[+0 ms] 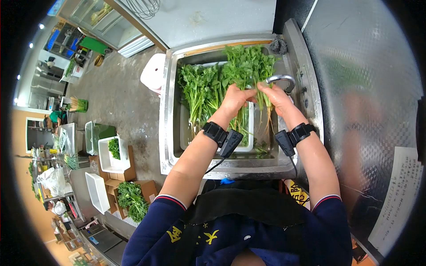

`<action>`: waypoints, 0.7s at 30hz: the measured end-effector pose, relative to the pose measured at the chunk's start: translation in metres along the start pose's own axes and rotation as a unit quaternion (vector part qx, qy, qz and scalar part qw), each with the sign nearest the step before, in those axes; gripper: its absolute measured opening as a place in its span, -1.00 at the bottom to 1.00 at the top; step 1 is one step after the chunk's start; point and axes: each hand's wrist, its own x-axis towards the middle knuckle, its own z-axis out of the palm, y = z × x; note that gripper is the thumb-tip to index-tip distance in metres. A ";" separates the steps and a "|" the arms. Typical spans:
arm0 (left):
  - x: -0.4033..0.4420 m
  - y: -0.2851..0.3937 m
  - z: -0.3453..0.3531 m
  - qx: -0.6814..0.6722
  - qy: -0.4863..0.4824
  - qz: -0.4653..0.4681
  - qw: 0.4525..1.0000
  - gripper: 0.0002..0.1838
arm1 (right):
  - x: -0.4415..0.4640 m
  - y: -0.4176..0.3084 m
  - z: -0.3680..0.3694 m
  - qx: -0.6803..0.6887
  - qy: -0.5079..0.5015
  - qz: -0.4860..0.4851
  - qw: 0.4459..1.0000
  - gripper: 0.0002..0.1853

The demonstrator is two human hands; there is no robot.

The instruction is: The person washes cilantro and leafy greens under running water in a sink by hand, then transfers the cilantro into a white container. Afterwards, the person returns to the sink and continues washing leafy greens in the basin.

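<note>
Green stalks hang pinched by right hand, tap at 1 o'clock; left hand's hold is unclear; pinch lightly, spare stems!

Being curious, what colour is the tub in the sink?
The tub is white in the head view.

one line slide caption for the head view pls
The left hand and right hand handle leafy greens beside a curved tap, over a metal sink.
</note>
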 end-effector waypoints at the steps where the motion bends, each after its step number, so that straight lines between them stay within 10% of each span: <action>1: 0.001 0.000 0.001 0.000 0.000 -0.001 1.000 -0.80 | -0.001 0.002 0.001 -0.001 0.002 -0.007 1.000 -0.47; 15: -0.003 -0.004 -0.008 0.074 -0.014 -0.006 0.997 -0.74 | -0.005 0.010 0.005 0.046 -0.035 0.015 0.998 -0.55; 21: -0.002 -0.042 -0.035 -0.074 0.044 -0.140 0.986 -0.68 | -0.004 0.076 0.007 0.303 -0.053 0.236 0.922 -0.84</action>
